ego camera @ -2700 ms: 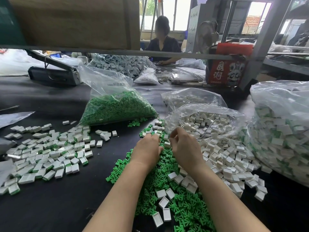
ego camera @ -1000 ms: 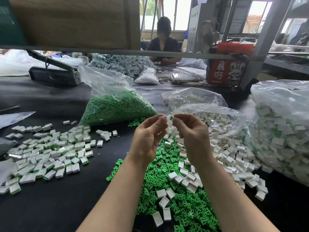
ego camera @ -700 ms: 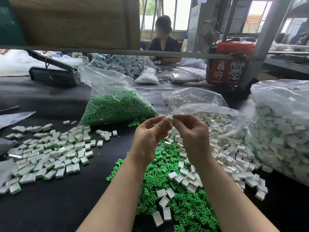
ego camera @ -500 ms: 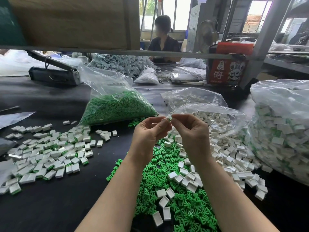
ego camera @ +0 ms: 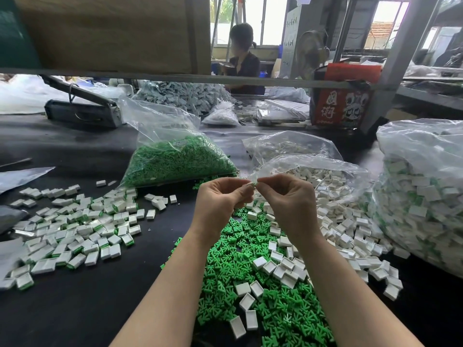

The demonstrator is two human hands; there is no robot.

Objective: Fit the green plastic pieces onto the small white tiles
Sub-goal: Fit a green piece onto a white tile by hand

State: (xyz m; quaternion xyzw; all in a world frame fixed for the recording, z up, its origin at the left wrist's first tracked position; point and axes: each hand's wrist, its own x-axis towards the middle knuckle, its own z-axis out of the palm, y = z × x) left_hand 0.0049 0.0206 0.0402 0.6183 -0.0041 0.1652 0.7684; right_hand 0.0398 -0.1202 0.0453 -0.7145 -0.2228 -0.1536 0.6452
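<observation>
My left hand [ego camera: 221, 204] and my right hand [ego camera: 290, 204] are raised above the table with fingertips meeting. Between them they pinch a small white tile with a green piece [ego camera: 253, 185], mostly hidden by the fingers. Below my hands lies a loose heap of green plastic pieces [ego camera: 240, 261] mixed with empty white tiles [ego camera: 285, 269]. A wider spread of white tiles [ego camera: 345, 231] spills from an open clear bag at right. Fitted tiles with green backs [ego camera: 72, 231] lie scattered on the left.
A clear bag of green pieces [ego camera: 175, 159] stands behind my hands. A big bag of fitted tiles [ego camera: 423, 196] fills the right edge. A black heat sealer [ego camera: 80, 111] sits at back left, a red box [ego camera: 340, 106] at back right. A person sits beyond the shelf frame.
My hands rose from the pile with a tile and a green piece, then closed together; over the last second the fingertips pressed closer and barely moved.
</observation>
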